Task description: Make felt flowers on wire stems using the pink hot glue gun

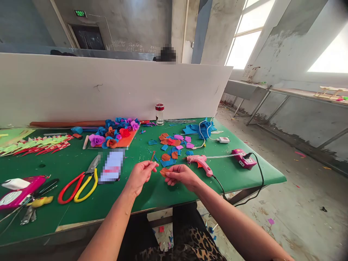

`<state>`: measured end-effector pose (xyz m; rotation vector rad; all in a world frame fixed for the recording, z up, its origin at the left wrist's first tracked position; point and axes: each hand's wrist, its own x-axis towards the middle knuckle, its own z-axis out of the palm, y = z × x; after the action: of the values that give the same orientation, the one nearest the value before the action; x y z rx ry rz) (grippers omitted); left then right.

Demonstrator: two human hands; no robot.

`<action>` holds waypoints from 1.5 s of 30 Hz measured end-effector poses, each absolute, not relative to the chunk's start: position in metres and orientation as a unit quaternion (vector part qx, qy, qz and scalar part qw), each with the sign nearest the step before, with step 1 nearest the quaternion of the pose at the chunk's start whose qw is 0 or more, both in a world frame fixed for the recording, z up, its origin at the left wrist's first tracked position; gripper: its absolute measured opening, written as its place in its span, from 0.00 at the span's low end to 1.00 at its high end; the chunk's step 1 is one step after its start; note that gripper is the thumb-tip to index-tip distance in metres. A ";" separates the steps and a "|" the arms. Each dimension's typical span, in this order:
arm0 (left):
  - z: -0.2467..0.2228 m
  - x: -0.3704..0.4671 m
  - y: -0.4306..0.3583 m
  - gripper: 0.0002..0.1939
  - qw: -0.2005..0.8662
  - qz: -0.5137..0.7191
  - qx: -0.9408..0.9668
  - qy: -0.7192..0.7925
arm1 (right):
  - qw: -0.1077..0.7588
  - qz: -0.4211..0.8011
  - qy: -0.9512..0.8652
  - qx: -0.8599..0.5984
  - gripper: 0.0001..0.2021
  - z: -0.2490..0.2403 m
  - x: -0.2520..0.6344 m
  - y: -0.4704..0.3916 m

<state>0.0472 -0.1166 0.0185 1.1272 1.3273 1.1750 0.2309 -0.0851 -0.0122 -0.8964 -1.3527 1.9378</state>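
Observation:
My left hand pinches a thin brown stick that points up from the fingertips. Close beside it, my right hand has an orange paper petal between thumb and fingers. Stick and petal are apart. Just beyond the hands lie loose cut petals in orange, blue and purple, among them a brown-orange petal and a purple petal. A pink glue gun rests on its side to the right of my right hand, a clear glue stick at its back.
On the green table lie red-and-yellow scissors, a phone and a pile of paper flowers. A glass jar stands by the white board. A magenta power strip with a black cord sits near the right edge.

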 end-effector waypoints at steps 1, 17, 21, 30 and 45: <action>0.018 0.046 -0.117 0.21 0.498 0.483 0.467 0.548 | 0.307 0.733 -0.502 -0.341 0.21 -0.013 0.231 -0.087; 0.011 0.053 -0.119 0.14 0.437 0.459 0.525 0.567 | 0.372 0.688 -0.499 -0.375 0.18 -0.016 0.220 -0.095; 0.015 0.055 -0.120 0.16 0.464 0.457 0.501 0.570 | 0.369 0.695 -0.490 -0.375 0.18 -0.015 0.220 -0.097; 0.005 0.049 -0.111 0.11 0.372 0.362 0.590 0.618 | 0.431 0.378 -0.647 -0.503 0.16 -0.011 0.270 -0.094; -0.016 0.040 -0.103 0.13 0.282 0.265 0.635 0.668 | 0.147 0.197 -0.692 -0.679 0.07 -0.025 0.366 -0.054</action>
<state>0.0399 -0.1025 -0.0159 1.7019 1.7902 0.7103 0.3660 -0.0535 -0.0250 -1.9542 -1.9914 0.5657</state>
